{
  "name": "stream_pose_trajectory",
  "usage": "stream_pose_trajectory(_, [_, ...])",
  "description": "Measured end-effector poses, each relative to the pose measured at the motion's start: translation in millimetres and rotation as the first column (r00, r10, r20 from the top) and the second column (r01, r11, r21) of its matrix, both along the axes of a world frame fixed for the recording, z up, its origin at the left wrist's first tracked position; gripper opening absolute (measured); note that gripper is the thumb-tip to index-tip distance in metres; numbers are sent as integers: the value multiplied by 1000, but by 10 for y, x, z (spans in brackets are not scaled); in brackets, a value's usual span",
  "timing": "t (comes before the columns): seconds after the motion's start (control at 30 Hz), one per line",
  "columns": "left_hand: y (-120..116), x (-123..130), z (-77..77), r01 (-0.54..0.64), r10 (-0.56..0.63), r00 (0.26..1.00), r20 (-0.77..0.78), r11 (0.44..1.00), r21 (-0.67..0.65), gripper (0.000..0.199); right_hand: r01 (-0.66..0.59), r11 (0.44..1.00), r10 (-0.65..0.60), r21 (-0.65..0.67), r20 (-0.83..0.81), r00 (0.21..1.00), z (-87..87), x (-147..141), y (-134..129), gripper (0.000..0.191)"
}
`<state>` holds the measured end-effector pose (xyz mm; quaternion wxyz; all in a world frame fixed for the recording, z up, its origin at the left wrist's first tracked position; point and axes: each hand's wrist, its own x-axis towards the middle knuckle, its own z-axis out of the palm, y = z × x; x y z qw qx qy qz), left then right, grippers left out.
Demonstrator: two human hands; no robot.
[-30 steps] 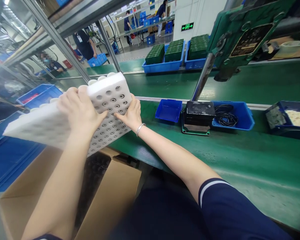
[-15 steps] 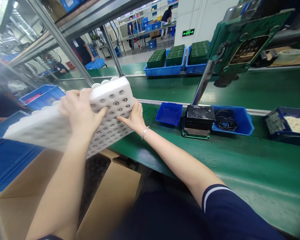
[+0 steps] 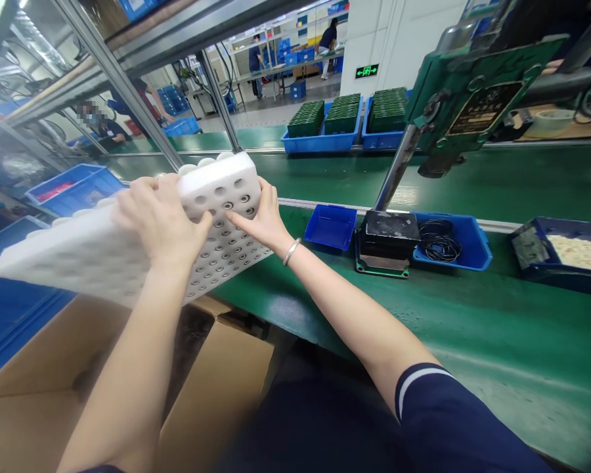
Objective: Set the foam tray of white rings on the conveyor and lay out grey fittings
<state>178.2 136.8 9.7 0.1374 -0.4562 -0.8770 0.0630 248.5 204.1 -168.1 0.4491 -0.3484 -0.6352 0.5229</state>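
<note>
A white tray with rows of round pockets (image 3: 236,246) is held tilted over an open cardboard box (image 3: 221,374). Small ring-shaped metal parts (image 3: 228,206) sit in many pockets; a few along the upper edge look bare. My left hand (image 3: 160,213) grips the tray from its upper side, thumb bent down onto the pocketed face beside a pocket. On the right edge, my right hand (image 3: 263,220) has its fingers behind the tray and its thumb at one of the metal parts. The tray's left part is blurred.
On the green bench (image 3: 315,302) stand a blue bin (image 3: 331,226), a black block on a base (image 3: 391,230), a bin of black rings (image 3: 453,243) and a dark bin of pale pieces (image 3: 536,263). A green press (image 3: 473,98) overhangs. Co-workers are farther back.
My right thumb has moved up the tray's face to a higher metal part. The tray's lower right edge has swung slightly right, and the view has shifted a little.
</note>
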Motion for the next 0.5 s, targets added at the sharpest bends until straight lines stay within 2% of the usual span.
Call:
stream_pose_trajectory(0.13, [-3, 1, -11, -17, 17, 1000, 4, 1000, -2, 71, 25, 1000, -24, 12, -43, 999, 73, -31, 117, 80])
stream_pose_trajectory(0.33, [-27, -38, -64, -9, 10, 999, -31, 999, 44, 73, 21, 993, -9, 114, -110, 994, -23, -33, 121, 76])
stream_pose_trajectory(0.43, [-26, -74, -85, -4, 6, 999, -39, 999, 49, 73, 20, 995, -10, 102, -97, 995, -39, -25, 134, 75])
stream_pose_trajectory(0.5, [-13, -86, -89, -4, 6, 999, -36, 999, 41, 73, -29, 997, 36, 73, -101, 994, -37, 3, 166, 76])
